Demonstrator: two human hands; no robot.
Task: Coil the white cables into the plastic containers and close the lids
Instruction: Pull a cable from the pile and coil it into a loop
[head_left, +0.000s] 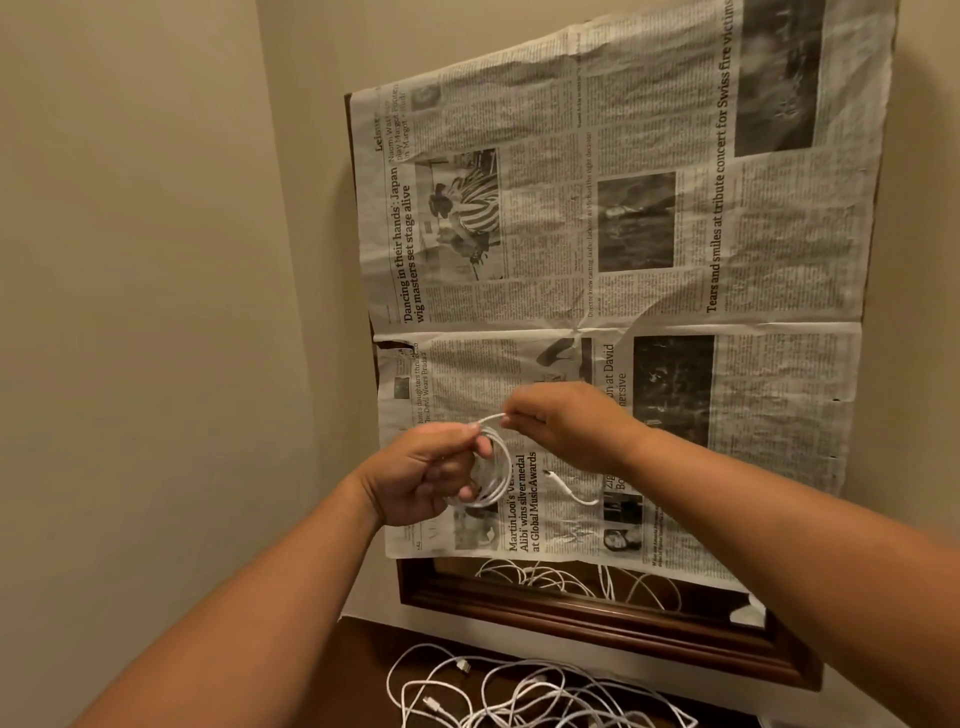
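Head view, frame centre: your left hand (423, 470) grips a coiled white cable (505, 467); your right hand (569, 426) pinches its free strand just above the coil. More loose white cables (519, 691) lie tangled at bottom centre, below the newspaper (649, 208).

Every line you can read runs sideways on the newspaper (571, 234). Well above your hands, under a "Leisure" tag, a headline reads "'Dancing in their hands': Japan wig masters set stage alive". Above your right hand (566, 423) and farther right: "Tears and smiles at tribute concert for Swiss fire victims". Just beside your left hand (421, 475): "Martin Looi's 'Ver… Alibi' wins silver medal at Global Music Awards", partly hidden by the white cable (503, 467).
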